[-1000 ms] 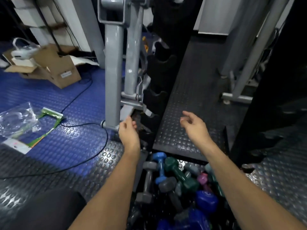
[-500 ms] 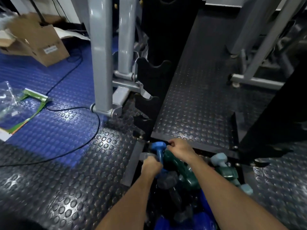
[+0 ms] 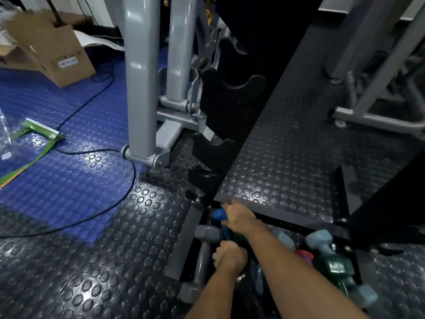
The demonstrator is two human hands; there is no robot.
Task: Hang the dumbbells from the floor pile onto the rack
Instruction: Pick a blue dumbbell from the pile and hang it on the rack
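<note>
at pile, right hand (image 3: pixel 239 218) grips blue dumbbell (image 3: pixel 219 215), axis near-far.

Head view, steeply down, close.

left hand (image 3: pixel 230 257) | dropped to pile | right hand (image 3: pixel 239 218) | onto blue dumbbell (image 3: pixel 219 214)
</note>
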